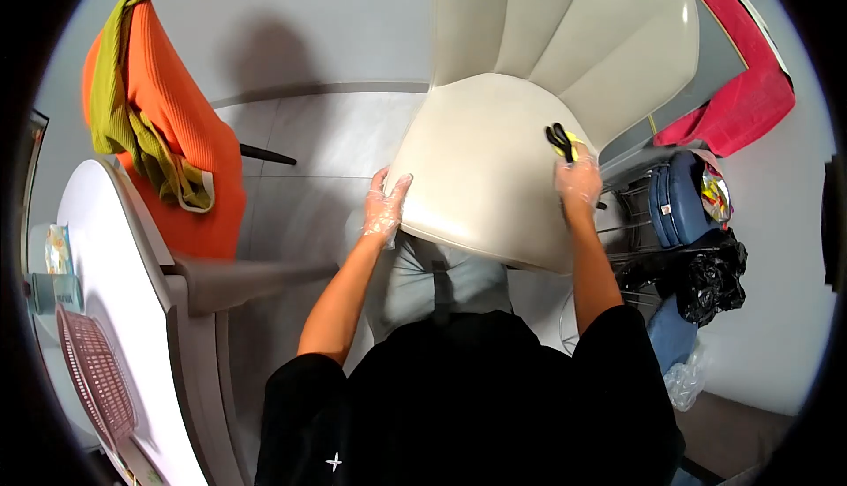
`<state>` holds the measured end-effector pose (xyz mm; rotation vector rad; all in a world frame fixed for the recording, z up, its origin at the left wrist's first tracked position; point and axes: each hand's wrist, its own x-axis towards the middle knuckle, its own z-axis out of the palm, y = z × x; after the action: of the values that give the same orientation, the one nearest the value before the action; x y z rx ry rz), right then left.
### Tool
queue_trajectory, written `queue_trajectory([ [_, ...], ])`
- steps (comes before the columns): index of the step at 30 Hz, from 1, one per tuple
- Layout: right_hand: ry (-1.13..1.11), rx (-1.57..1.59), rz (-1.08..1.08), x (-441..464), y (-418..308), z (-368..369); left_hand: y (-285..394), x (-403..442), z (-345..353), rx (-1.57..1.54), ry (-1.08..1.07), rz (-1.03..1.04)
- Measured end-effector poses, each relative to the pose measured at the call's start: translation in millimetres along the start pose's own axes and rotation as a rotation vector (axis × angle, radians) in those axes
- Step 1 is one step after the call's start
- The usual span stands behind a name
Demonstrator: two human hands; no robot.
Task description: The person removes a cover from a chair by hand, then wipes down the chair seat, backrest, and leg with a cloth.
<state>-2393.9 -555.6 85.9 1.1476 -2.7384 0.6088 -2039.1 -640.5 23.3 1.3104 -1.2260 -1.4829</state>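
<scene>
A cream padded chair [485,168] stands in front of me, its seat towards my legs. My left hand [385,205], in a clear plastic glove, grips the left front edge of the seat. My right hand [580,179], also gloved, is at the seat's right edge. It holds a small black-and-yellow tool [559,140] whose black part has scissor-like loops. Fingers and glove partly hide it, so its exact kind is unclear.
At left, an orange chair [185,133] carries an olive cloth [110,102], near a white table [115,248] with a pink basket [95,371]. At right are blue cushioned seats [679,199], a black plastic bag [715,279] and a red cloth [750,111].
</scene>
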Motion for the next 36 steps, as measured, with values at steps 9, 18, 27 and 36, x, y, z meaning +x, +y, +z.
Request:
queue_trajectory([
  [9,-0.228,0.292,-0.59,-102.7,-219.3,46.1,-22.3,8.2,-5.3,0.102,0.057,0.076],
  [18,-0.243,0.174,-0.558,-44.3,-157.8,35.8,-21.8,2.1,-3.6,0.037,0.09,0.001],
  [27,-0.088,-0.14,0.01,50.1,-36.2,11.8,-39.1,16.4,-6.9,0.051,0.064,-0.034],
  [36,-0.151,0.295,-0.549,-121.3,-180.3,36.7,0.5,-31.8,-48.3,-0.7,-0.125,-0.437],
])
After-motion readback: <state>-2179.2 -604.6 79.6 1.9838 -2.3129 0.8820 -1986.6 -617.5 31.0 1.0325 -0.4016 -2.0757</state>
